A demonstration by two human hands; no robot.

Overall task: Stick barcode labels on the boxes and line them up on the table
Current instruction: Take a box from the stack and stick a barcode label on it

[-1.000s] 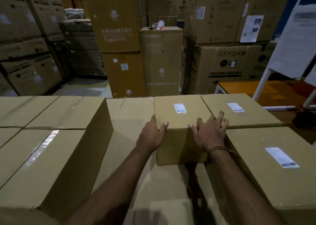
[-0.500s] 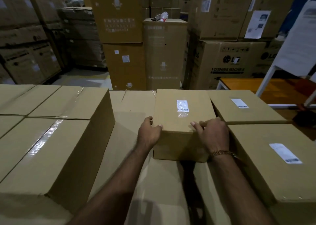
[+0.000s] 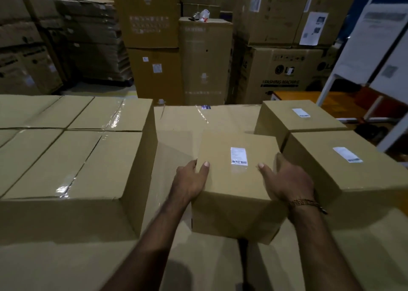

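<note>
Both arms extended: left hand (image 3: 190,181) and right hand (image 3: 287,180) clasp labelled box (image 3: 234,193) sides, thumbs atop, fingers apparently wrapping edges.

Plain brown box (image 3: 236,193), white barcode label (image 3: 238,156) on top, beside two labelled boxes (image 3: 344,169).

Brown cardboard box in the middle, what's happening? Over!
Left hand and right hand grip the labelled brown cardboard box. White barcode label on top. Two labelled boxes close on the right.
</note>
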